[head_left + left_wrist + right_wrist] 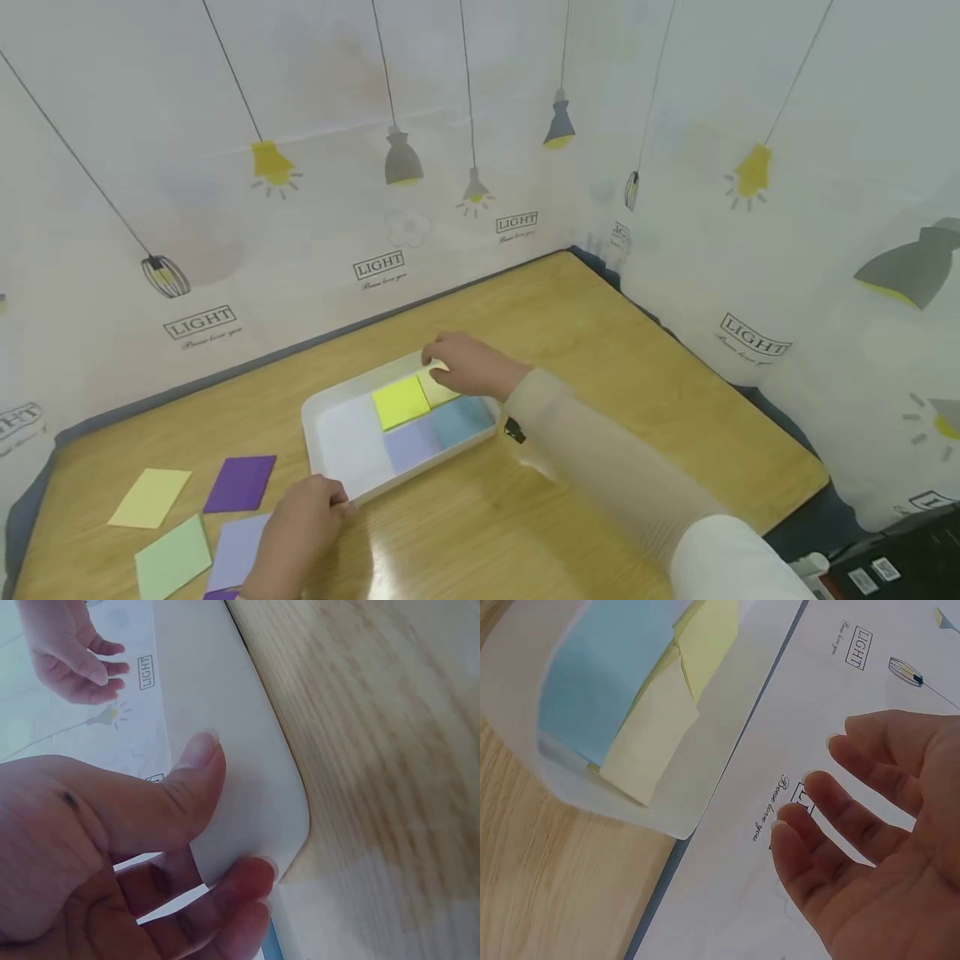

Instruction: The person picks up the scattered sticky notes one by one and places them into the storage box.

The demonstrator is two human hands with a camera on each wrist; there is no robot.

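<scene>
A shallow white tray (341, 437) sits on the wooden table. My left hand (303, 525) grips its near left corner, thumb on one side of the wall and fingertips on the other in the left wrist view. Inside the tray lie a bright yellow paper square (401, 402), a pale cream square (651, 735), a blue square (462, 421) and a lavender square (412, 444). Above the cream square is my right hand (478, 367), partly covering it in the head view. Its fingers are loosely bent, apart from the paper, with nothing between them.
Left of the tray lie loose squares: pale yellow (150, 497), dark purple (240, 483), light green (174, 558) and lavender (234, 552). Another purple piece shows at the bottom edge. Lamp-printed sheeting (315, 225) walls the table's back and right. A black box (907, 558) stands lower right.
</scene>
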